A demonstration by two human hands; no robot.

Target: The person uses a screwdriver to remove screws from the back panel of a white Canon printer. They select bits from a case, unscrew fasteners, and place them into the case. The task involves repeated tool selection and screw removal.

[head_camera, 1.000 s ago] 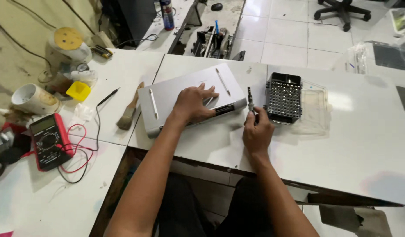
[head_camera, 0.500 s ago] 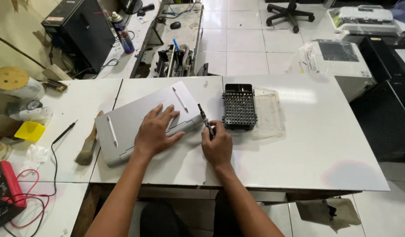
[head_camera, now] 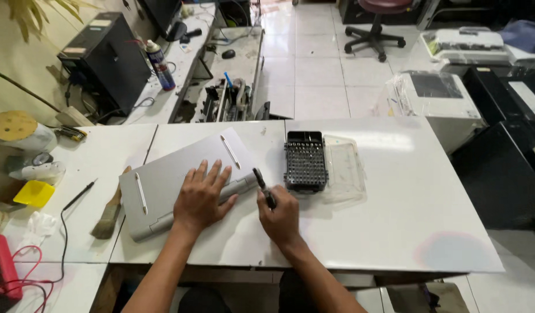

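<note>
At the far left edge of the frame a red multimeter [head_camera: 2,268] lies at the lower corner with its red leads looping over the white table [head_camera: 395,220], and above it sit a yellow tray [head_camera: 33,193] and a roll of tape [head_camera: 13,126]. A thin black probe [head_camera: 79,195] and a wooden-handled brush [head_camera: 109,210] lie just left of the silver laptop [head_camera: 174,174], which rests closed and upside down, turned at an angle, left of the frame's centre. The left hand [head_camera: 202,196] lies flat on the laptop's base with its fingers spread, pressing near the lower right edge. Just to the right, the right hand [head_camera: 280,215] rests on the table with its fingers curled around a dark screwdriver [head_camera: 264,187], whose shaft points up and to the left toward the laptop's near corner; whether the tip touches the laptop cannot be told. Right of the screwdriver stands a black bit set [head_camera: 305,162], its rows of bits showing, with its clear lid [head_camera: 344,168] lying just beside it on the right. Beyond the table's far edge, upper right of the frame, a printer [head_camera: 432,95] and an office chair [head_camera: 374,26] stand on the tiled floor [head_camera: 319,75].
</note>
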